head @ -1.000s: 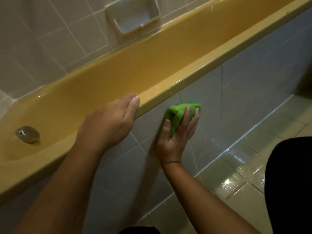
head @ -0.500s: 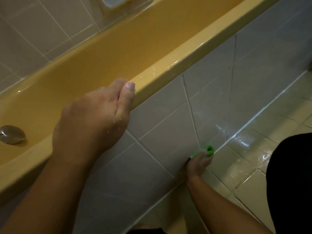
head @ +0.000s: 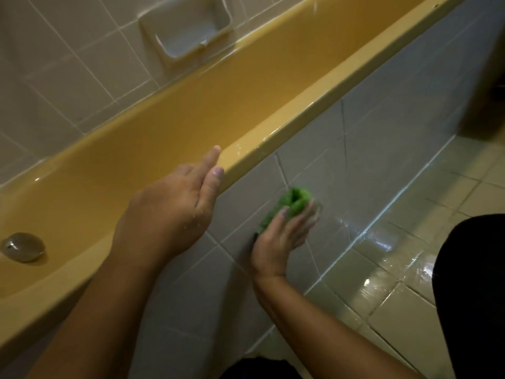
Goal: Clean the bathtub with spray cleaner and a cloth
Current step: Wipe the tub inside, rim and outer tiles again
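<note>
Two hands: left hand (head: 175,209) lay fingers-straight against tub (head: 300,114) rim; right hand (head: 281,237), fingers flat, pressed cloth (head: 291,202) on panel (head: 382,105) below-right of it, risen from floor (head: 410,272) edge, so panel wiping probably continued.

Water droplets flecked the left hand (head: 175,212). Both forearms (head: 90,310) were bare, and black clothing (head: 470,296) covered the body at the lower right.

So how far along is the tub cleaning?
Done, apparently: the bathtub rim glistens wet. In hand: the right hand presses the green cloth on the tiled front panel; the left hand rests at the rim. Left: more of that panel, probably.
</note>
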Action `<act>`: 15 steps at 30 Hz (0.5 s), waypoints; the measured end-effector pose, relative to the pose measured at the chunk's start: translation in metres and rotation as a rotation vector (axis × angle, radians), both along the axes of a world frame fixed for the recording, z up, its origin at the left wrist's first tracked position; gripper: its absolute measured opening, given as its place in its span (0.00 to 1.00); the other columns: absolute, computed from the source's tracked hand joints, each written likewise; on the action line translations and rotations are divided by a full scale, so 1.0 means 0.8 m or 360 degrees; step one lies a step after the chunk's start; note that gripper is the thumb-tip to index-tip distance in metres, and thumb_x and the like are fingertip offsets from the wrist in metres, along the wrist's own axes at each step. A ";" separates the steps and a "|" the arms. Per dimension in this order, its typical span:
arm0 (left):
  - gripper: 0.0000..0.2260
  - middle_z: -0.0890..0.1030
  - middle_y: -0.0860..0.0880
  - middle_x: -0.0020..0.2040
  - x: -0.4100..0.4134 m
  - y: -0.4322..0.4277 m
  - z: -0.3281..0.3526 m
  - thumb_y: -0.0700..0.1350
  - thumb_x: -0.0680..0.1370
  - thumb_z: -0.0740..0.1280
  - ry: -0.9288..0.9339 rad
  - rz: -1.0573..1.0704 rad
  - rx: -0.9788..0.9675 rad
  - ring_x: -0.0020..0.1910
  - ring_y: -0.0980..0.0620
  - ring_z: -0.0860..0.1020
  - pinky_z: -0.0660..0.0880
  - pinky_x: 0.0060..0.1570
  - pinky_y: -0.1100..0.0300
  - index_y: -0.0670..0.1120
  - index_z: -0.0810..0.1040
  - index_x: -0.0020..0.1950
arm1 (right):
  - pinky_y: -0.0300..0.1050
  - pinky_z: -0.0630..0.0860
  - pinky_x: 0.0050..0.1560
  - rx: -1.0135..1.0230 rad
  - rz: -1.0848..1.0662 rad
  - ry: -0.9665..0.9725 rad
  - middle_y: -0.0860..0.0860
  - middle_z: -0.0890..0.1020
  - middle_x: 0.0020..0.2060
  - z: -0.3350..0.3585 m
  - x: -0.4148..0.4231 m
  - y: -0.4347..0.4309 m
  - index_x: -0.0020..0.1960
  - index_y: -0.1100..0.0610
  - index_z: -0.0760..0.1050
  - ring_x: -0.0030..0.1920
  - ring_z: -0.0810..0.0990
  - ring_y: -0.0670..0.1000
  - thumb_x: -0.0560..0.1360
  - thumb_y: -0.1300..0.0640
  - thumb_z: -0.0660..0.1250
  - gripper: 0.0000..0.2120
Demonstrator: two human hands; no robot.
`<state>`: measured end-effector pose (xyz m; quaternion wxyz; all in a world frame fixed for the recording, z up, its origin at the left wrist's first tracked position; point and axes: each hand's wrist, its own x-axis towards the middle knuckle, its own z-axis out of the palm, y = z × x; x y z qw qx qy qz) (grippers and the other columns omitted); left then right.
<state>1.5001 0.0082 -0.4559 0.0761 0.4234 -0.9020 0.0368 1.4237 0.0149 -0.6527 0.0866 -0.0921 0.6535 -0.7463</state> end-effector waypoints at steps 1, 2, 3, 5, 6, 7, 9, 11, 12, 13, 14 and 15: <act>0.27 0.72 0.55 0.75 -0.002 -0.005 0.001 0.69 0.82 0.41 0.0004 -0.0065 0.0059 0.72 0.45 0.72 0.72 0.65 0.47 0.69 0.52 0.81 | 0.48 0.39 0.80 -0.0096 0.0020 0.0163 0.53 0.42 0.84 0.022 0.001 0.000 0.82 0.39 0.39 0.83 0.40 0.49 0.83 0.36 0.42 0.29; 0.27 0.71 0.56 0.76 -0.006 -0.010 0.002 0.70 0.80 0.40 0.0026 -0.0117 0.0118 0.74 0.47 0.71 0.71 0.68 0.46 0.70 0.51 0.81 | 0.49 0.38 0.80 -0.0161 0.0067 0.0329 0.51 0.41 0.84 0.044 0.000 0.003 0.82 0.37 0.38 0.83 0.39 0.48 0.84 0.37 0.42 0.29; 0.28 0.71 0.57 0.77 -0.011 -0.015 0.002 0.70 0.80 0.39 0.0053 -0.0157 0.0171 0.75 0.49 0.70 0.69 0.70 0.46 0.71 0.52 0.80 | 0.53 0.39 0.81 -0.0188 0.0110 0.0475 0.51 0.40 0.84 0.061 -0.006 0.004 0.82 0.37 0.38 0.83 0.38 0.50 0.84 0.38 0.42 0.28; 0.29 0.70 0.58 0.78 -0.024 -0.022 0.003 0.71 0.79 0.37 0.0091 -0.0219 0.0242 0.77 0.51 0.67 0.67 0.73 0.47 0.72 0.53 0.80 | 0.58 0.42 0.81 -0.0222 0.0148 0.0717 0.55 0.41 0.84 0.086 -0.024 0.007 0.83 0.43 0.42 0.83 0.40 0.54 0.85 0.40 0.46 0.29; 0.30 0.70 0.57 0.78 -0.031 -0.024 0.003 0.72 0.78 0.36 0.0118 -0.0243 0.0262 0.77 0.51 0.67 0.67 0.74 0.47 0.71 0.55 0.80 | 0.60 0.43 0.81 -0.0223 0.0150 0.0784 0.57 0.42 0.84 0.094 -0.035 0.007 0.83 0.46 0.44 0.83 0.41 0.56 0.85 0.43 0.48 0.29; 0.32 0.71 0.56 0.77 -0.037 -0.026 0.004 0.72 0.78 0.36 0.0149 -0.0255 0.0277 0.77 0.51 0.68 0.67 0.74 0.47 0.68 0.59 0.79 | 0.62 0.44 0.81 -0.0220 0.0146 0.0826 0.58 0.43 0.84 0.100 -0.043 0.007 0.83 0.48 0.46 0.83 0.42 0.57 0.85 0.45 0.50 0.28; 0.33 0.74 0.54 0.74 -0.048 -0.026 0.004 0.72 0.79 0.38 0.0173 -0.0269 0.0270 0.74 0.48 0.71 0.69 0.72 0.46 0.64 0.64 0.78 | 0.64 0.46 0.81 -0.0212 0.0141 0.0879 0.59 0.45 0.84 0.102 -0.054 0.009 0.83 0.51 0.48 0.84 0.43 0.57 0.85 0.46 0.51 0.29; 0.29 0.72 0.54 0.74 -0.055 -0.027 0.000 0.71 0.79 0.37 0.0099 -0.0344 0.0206 0.74 0.48 0.71 0.71 0.70 0.45 0.68 0.55 0.79 | 0.63 0.46 0.81 -0.0204 0.0133 0.0919 0.60 0.45 0.84 0.091 -0.060 0.009 0.83 0.52 0.48 0.84 0.43 0.57 0.86 0.45 0.50 0.29; 0.29 0.69 0.56 0.76 -0.058 -0.028 -0.001 0.72 0.79 0.37 0.0050 -0.0397 0.0173 0.75 0.49 0.70 0.71 0.70 0.45 0.70 0.50 0.79 | 0.62 0.45 0.82 -0.0194 0.0123 0.0897 0.59 0.45 0.84 0.082 -0.062 0.009 0.83 0.51 0.47 0.84 0.43 0.56 0.86 0.44 0.50 0.29; 0.29 0.66 0.57 0.79 -0.060 -0.030 -0.002 0.72 0.78 0.37 0.0009 -0.0438 0.0150 0.77 0.50 0.67 0.70 0.71 0.45 0.71 0.47 0.80 | 0.60 0.45 0.82 -0.0179 0.0111 0.0834 0.57 0.44 0.84 0.073 -0.063 0.008 0.83 0.49 0.46 0.84 0.43 0.55 0.86 0.44 0.49 0.29; 0.30 0.62 0.58 0.82 -0.061 -0.033 -0.003 0.72 0.79 0.37 -0.0021 -0.0462 0.0135 0.79 0.51 0.64 0.68 0.74 0.46 0.70 0.46 0.81 | 0.58 0.44 0.82 -0.0154 0.0098 0.0736 0.55 0.43 0.84 0.060 -0.065 0.006 0.84 0.47 0.45 0.84 0.42 0.53 0.86 0.43 0.48 0.29; 0.31 0.58 0.58 0.83 -0.062 -0.036 -0.003 0.71 0.79 0.37 -0.0041 -0.0476 0.0130 0.81 0.53 0.61 0.65 0.76 0.47 0.68 0.46 0.82 | 0.56 0.43 0.82 -0.0126 0.0082 0.0636 0.52 0.42 0.84 0.045 -0.068 0.005 0.84 0.45 0.44 0.84 0.41 0.51 0.86 0.42 0.47 0.29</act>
